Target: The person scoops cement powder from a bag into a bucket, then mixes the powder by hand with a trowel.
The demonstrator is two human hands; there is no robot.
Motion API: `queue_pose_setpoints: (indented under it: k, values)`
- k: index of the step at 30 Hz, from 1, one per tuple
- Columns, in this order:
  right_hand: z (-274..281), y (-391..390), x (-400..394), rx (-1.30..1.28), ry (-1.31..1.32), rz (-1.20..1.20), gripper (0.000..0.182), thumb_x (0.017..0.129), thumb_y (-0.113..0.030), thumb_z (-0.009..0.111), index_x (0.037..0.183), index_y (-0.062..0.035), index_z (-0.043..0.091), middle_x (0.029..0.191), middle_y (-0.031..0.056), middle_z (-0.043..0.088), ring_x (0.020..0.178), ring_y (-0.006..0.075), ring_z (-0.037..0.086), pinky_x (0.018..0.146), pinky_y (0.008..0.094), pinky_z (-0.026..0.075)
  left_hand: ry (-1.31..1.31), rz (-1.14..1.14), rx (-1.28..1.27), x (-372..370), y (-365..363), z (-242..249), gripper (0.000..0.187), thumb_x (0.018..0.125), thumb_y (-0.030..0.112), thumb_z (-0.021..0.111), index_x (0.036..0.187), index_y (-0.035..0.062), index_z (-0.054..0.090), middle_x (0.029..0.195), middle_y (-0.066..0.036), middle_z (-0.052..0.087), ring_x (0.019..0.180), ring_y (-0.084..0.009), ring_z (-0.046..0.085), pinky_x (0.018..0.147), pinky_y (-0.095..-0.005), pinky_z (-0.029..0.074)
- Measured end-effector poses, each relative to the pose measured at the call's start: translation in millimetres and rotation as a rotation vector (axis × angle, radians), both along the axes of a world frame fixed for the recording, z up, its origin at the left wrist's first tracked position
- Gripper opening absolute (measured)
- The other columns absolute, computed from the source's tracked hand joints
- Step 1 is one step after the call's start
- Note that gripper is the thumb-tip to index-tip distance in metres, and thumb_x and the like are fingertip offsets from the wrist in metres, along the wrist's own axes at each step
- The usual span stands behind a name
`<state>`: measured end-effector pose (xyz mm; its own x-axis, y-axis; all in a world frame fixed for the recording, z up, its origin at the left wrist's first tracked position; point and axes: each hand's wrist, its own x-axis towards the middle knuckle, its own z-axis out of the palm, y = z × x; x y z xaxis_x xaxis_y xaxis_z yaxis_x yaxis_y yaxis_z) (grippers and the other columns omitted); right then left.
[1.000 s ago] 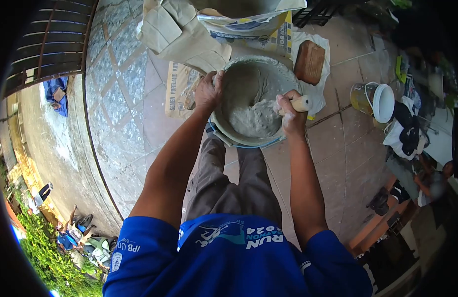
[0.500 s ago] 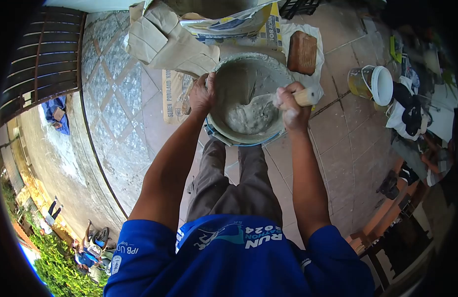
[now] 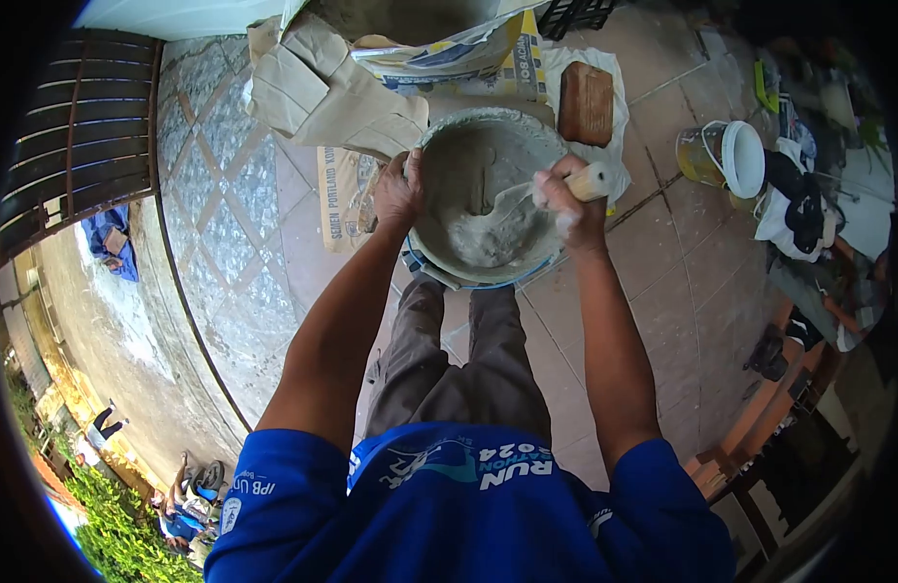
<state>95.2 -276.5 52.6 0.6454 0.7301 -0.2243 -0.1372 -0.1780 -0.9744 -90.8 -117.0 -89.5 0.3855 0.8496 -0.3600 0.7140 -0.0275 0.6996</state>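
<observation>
A grey, mortar-smeared bucket (image 3: 439, 155) stands just in front of my feet, with wet cement mix (image 3: 483, 238) in its bottom. My left hand (image 3: 400, 192) grips the bucket's left rim, thumb over the edge. At the right side, my right hand (image 3: 568, 204) is wrapped around the pale wooden handle of a trowel (image 3: 591, 183). Its blade reaches down into the mix, coated in grey, so its exact outline is hard to make out.
Beyond the bucket is an open cement bag (image 3: 449, 63) with torn brown paper (image 3: 322, 87). A brick (image 3: 586, 103) lies on a white sheet to its right. Farther right stands a white-rimmed bucket (image 3: 701, 160). A metal gate (image 3: 89, 126) is at left; people (image 3: 182, 520) sit at lower left.
My right hand and the trowel have shifted slightly forward, and the surface of the mix has changed shape. My left hand keeps its hold on the rim.
</observation>
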Motion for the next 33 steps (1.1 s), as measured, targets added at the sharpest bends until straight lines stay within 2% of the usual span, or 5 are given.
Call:
queue_pose_setpoints:
  k: [8, 16, 24, 30, 33]
  values:
    - [-125, -14, -34, 0.163, -0.086, -0.347, 0.019, 0.085, -0.005, 0.065, 0.072, -0.0058, 0.051, 0.067, 0.0024, 0.057, 0.061, 0.0107, 0.053, 0.06, 0.0273, 0.043, -0.003, 0.004, 0.025, 1, 5, -6, 0.064, 0.099, 0.058, 0.04, 0.122, 0.0032, 0.063, 0.117, -0.026, 0.064, 0.115, -0.0423, 0.057, 0.099, -0.0463, 0.044]
    - [28, 28, 6, 0.233, 0.032, -0.175, 0.02, 0.085, -0.009, 0.069, 0.073, -0.0052, 0.053, 0.067, 0.0024, 0.06, 0.061, 0.0106, 0.056, 0.058, 0.0281, 0.044, 0.012, -0.011, 0.012, -2, 1, -6, 0.064, 0.099, 0.058, 0.039, 0.123, 0.0041, 0.063, 0.115, -0.027, 0.064, 0.115, -0.0425, 0.057, 0.099, -0.0473, 0.044]
    - [-101, -19, -37, -0.089, -0.377, -0.166, 0.02, 0.082, -0.009, 0.069, 0.071, -0.0039, 0.053, 0.064, 0.0038, 0.057, 0.06, 0.0119, 0.053, 0.058, 0.0297, 0.044, 0.01, 0.014, 0.028, -1, 4, -9, 0.063, 0.099, 0.058, 0.039, 0.123, 0.004, 0.063, 0.116, -0.027, 0.064, 0.114, -0.0424, 0.057, 0.099, -0.0467, 0.044]
    - [38, 37, -33, 0.093, -0.345, 0.284, 0.022, 0.081, -0.006, 0.07, 0.07, -0.0052, 0.051, 0.062, 0.0029, 0.053, 0.055, 0.0129, 0.05, 0.055, 0.0303, 0.042, 0.028, -0.004, 0.028, -5, 0, -11, 0.062, 0.099, 0.057, 0.04, 0.124, 0.0041, 0.062, 0.117, -0.026, 0.064, 0.114, -0.0423, 0.057, 0.099, -0.0466, 0.044]
    - [42, 74, -19, 0.324, -0.406, 0.702, 0.022, 0.077, -0.006, 0.071, 0.071, -0.0056, 0.05, 0.066, 0.0085, 0.052, 0.057, 0.0265, 0.052, 0.055, 0.0372, 0.041, -0.021, -0.011, 0.004, -4, 1, -13, 0.061, 0.1, 0.055, 0.04, 0.122, 0.0035, 0.063, 0.116, -0.025, 0.065, 0.112, -0.0421, 0.058, 0.098, -0.0467, 0.044]
